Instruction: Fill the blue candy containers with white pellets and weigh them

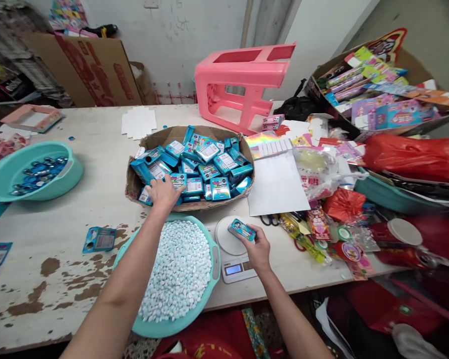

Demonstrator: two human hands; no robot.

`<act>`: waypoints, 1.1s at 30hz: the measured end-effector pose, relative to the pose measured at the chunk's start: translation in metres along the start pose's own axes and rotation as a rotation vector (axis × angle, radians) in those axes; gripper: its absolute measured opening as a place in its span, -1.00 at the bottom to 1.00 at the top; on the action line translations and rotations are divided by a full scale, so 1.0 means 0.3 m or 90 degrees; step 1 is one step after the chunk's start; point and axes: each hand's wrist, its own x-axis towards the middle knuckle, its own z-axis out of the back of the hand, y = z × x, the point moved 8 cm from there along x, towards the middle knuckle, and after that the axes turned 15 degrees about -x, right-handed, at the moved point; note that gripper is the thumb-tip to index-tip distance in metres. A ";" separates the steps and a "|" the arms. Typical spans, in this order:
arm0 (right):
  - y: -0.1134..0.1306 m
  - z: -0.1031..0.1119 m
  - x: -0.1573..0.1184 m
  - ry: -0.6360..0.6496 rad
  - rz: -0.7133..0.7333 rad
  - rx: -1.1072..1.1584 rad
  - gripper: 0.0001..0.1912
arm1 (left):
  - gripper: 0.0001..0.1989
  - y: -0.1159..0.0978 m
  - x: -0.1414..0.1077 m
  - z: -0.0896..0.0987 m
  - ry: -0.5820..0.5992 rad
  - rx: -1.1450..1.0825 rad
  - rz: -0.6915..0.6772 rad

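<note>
Blue box (241,230) was pinched at one end by the closed thumb and fingers of the right hand (259,249), over the scale (228,247) near the table (97,209) front edge. A light pinch was judged best, lest the card be crushed. Glossy print, dark round spot were noted. Left hand (164,192) was laid, half-spread, on boxes (209,172) in the carton (217,206); hold couldn't be told.

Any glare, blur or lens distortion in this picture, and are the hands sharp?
Head view throughout: rainbow glare on the shiny holographic card; blurred dark-red patch at far right; wide-angle stretch toward edges; bare left hand and bare right hand fairly crisp.
</note>
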 end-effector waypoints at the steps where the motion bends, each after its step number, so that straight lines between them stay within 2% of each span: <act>1: -0.019 -0.008 0.009 -0.001 0.002 -0.003 -0.60 | -0.27 -0.015 0.031 -0.039 0.040 0.001 0.014; 4: -0.006 0.006 0.005 -0.012 0.031 -0.024 -0.52 | -0.16 -0.012 0.062 -0.113 0.125 -0.069 0.054; 7: 0.088 0.084 -0.031 -0.093 0.080 -0.069 -0.37 | -0.10 0.002 0.014 -0.078 0.123 -0.295 0.045; 9: 0.174 0.132 -0.059 -0.144 0.113 -0.084 -0.42 | -0.08 -0.011 -0.064 -0.027 0.166 -0.566 0.000; 11: 0.261 0.139 -0.078 -0.134 0.141 -0.059 -0.52 | -0.07 -0.031 -0.174 0.031 0.249 -0.845 -0.044; 13: 0.336 0.102 -0.088 -0.063 0.152 0.002 -0.58 | -0.11 -0.040 -0.300 0.067 0.365 -1.048 -0.040; 15: 0.395 0.042 -0.100 0.028 0.138 0.077 -0.58 | -0.21 -0.039 -0.426 0.069 0.493 -1.160 0.007; 17: 0.441 -0.019 -0.122 0.105 0.114 0.152 -0.52 | -0.28 -0.032 -0.532 0.053 0.573 -1.199 0.046; 18: 0.460 -0.048 -0.139 0.139 0.102 0.192 -0.45 | -0.29 -0.023 -0.569 0.045 0.569 -1.196 0.045; 21: 0.500 -0.129 -0.203 0.235 0.065 0.304 -0.17 | -0.27 0.003 -0.646 0.034 0.488 -1.146 -0.012; 23: 0.507 -0.168 -0.244 0.286 0.044 0.351 -0.02 | -0.27 0.009 -0.696 0.028 0.502 -1.153 -0.027; 25: 0.494 -0.195 -0.275 0.329 0.023 0.362 -0.01 | -0.30 0.015 -0.745 0.018 0.595 -1.177 0.000; 27: 0.466 -0.207 -0.294 0.364 -0.007 0.341 -0.18 | -0.39 0.046 -0.769 0.013 0.658 -1.126 0.015; 28: 0.449 -0.206 -0.299 0.377 -0.024 0.322 -0.29 | -0.45 0.077 -0.764 0.013 0.645 -1.055 -0.004; 29: 0.431 -0.199 -0.302 0.383 -0.039 0.298 -0.38 | -0.51 0.122 -0.743 0.015 0.589 -0.962 -0.033; 31: 0.397 -0.163 -0.299 0.364 -0.065 0.243 -0.46 | -0.59 0.241 -0.673 0.027 0.384 -0.740 -0.079; 33: 0.365 -0.106 -0.289 0.307 -0.087 0.170 -0.47 | -0.59 0.364 -0.618 0.030 0.178 -0.528 -0.070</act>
